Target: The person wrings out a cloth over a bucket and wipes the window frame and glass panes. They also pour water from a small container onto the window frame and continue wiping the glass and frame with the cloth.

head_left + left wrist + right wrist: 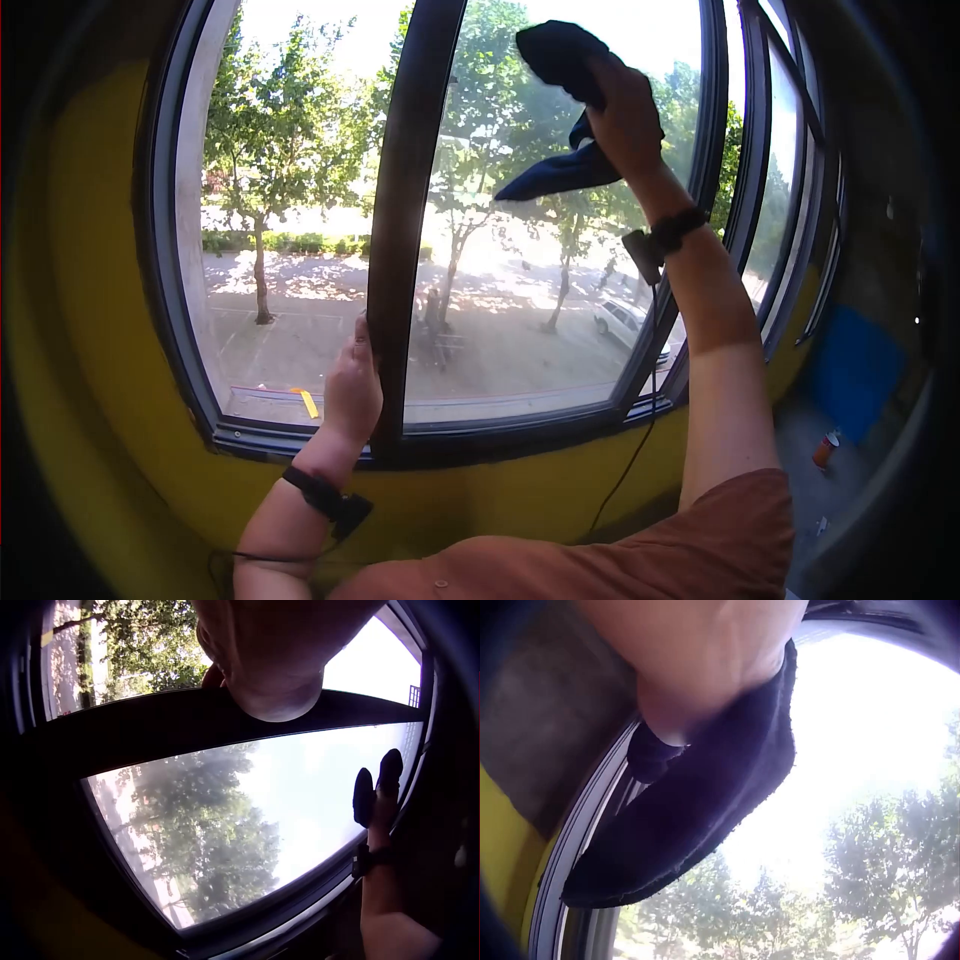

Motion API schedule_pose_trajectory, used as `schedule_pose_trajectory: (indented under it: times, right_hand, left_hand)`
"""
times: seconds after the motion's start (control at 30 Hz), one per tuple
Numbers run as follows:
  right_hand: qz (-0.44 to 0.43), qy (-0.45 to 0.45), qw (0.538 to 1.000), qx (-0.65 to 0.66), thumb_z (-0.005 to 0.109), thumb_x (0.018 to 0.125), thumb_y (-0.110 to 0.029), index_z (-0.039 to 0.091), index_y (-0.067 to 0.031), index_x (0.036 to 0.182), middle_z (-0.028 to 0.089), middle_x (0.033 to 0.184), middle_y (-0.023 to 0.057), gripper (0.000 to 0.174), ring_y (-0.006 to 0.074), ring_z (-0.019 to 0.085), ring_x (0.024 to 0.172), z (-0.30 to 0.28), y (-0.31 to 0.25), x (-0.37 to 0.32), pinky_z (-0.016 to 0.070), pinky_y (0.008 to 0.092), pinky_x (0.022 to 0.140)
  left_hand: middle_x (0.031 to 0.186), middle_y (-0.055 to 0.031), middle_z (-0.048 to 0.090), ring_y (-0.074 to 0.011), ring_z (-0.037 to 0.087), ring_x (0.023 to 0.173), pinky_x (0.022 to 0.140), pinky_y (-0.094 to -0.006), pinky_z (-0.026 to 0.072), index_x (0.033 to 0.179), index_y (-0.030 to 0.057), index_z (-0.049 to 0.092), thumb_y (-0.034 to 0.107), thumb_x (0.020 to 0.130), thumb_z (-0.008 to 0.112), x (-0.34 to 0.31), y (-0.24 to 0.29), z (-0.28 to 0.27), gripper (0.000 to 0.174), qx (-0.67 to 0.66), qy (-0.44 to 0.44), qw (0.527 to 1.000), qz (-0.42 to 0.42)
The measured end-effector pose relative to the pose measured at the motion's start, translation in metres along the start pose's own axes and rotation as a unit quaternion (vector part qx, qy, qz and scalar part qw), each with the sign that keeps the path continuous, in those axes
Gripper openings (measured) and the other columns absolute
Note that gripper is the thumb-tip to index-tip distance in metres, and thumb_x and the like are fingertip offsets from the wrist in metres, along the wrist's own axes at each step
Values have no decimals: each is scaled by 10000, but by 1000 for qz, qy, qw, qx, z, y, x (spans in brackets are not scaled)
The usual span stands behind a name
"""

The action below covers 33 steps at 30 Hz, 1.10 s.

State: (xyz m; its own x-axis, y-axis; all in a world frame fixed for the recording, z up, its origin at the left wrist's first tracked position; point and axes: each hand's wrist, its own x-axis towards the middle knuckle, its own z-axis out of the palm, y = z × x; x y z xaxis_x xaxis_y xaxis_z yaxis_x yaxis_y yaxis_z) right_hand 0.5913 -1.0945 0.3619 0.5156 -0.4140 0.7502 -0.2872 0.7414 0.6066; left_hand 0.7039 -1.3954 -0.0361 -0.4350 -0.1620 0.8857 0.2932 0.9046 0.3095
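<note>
In the head view my right hand (628, 122) is raised at the upper part of the right windowpane (520, 350). It grips a dark blue cloth (565, 174), bunched at the top with a loose flap hanging to the left. Close up in the right wrist view, the cloth (697, 802) droops from under the palm, its edge frayed. My left hand (352, 395) holds the dark upright window frame (400, 230) low down, at its left edge. A fingertip shows beyond that frame in the left wrist view; the other fingers are mostly hidden.
A yellow wall (90, 250) surrounds the window. On the floor at right are a blue panel (855, 370) and an orange-red can (826, 450). A yellow strip (309, 403) lies beyond the left opening. Trees and a parked white car (622, 320) are outside. Cables hang from both wrist cameras.
</note>
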Motion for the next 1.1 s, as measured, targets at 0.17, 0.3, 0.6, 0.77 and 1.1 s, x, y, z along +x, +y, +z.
schedule_pose_trajectory:
  times: [0.17,0.3,0.6,0.77,1.1]
  right_hand:
    - [169,82,981,-47,787,757,-219,650,-208,1225,637,1266,66,488,354,628,1095,67,29,4,492,479,926]
    - [126,32,991,20,711,775,-51,603,-78,1317,596,1327,184,553,414,551,1150,25,-87,-2,431,502,1020]
    - [30,-65,978,196,717,680,-151,710,-302,1088,561,1341,-3,435,288,472,1231,-24,-266,-155,408,454,935]
    - [-22,-137,948,286,693,736,-179,738,-333,1033,566,1343,3,338,273,478,1229,-70,-326,-247,414,449,978]
    - [-32,-323,866,379,633,816,-224,690,-302,1125,512,1373,11,324,253,468,1209,-140,-390,-307,439,386,912]
  left_hand:
    - [1116,-247,641,-451,659,921,757,-499,545,1606,100,233,5,948,594,3,6,-7,757,-8,5,1000,-6]
    - [1102,-247,643,-450,659,908,760,-494,541,1601,104,255,13,963,573,5,4,-8,719,-13,-10,1000,-8]
    - [1056,-132,641,-227,682,934,771,-334,586,1522,65,431,-8,1032,472,7,-14,-21,498,-176,-59,982,-31]
    - [1095,-107,631,-176,651,919,812,-308,590,1504,62,462,-67,1021,408,6,-18,-28,502,-220,-87,971,-13]
    - [1067,-69,622,-123,616,893,792,-293,576,1376,52,541,192,1065,540,8,-12,-28,340,-216,-67,959,-172]
